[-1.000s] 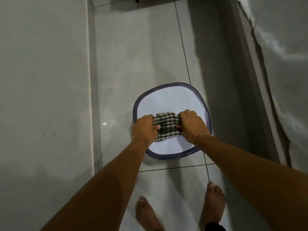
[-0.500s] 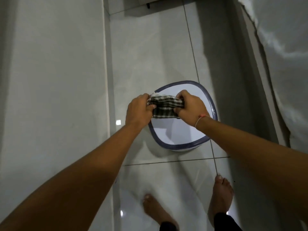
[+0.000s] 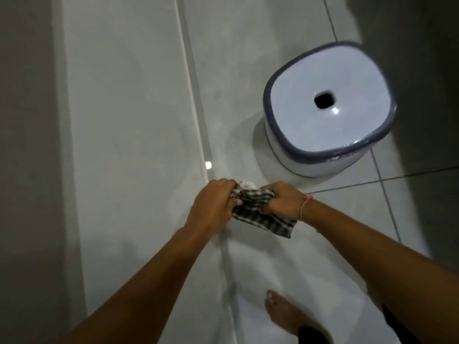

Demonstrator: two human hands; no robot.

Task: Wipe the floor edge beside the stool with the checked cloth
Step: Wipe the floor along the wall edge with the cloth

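The left hand (image 3: 215,202) and right hand (image 3: 282,204) are both gripping the checked cloth (image 3: 258,211), bunching it between them in the air above the floor edge (image 3: 198,135), its loose corner hanging below the right wrist. Being soft, light and floppy, it is probably best folded into a pad and pressed flat. The stool (image 3: 327,108) is standing nearby, apart.
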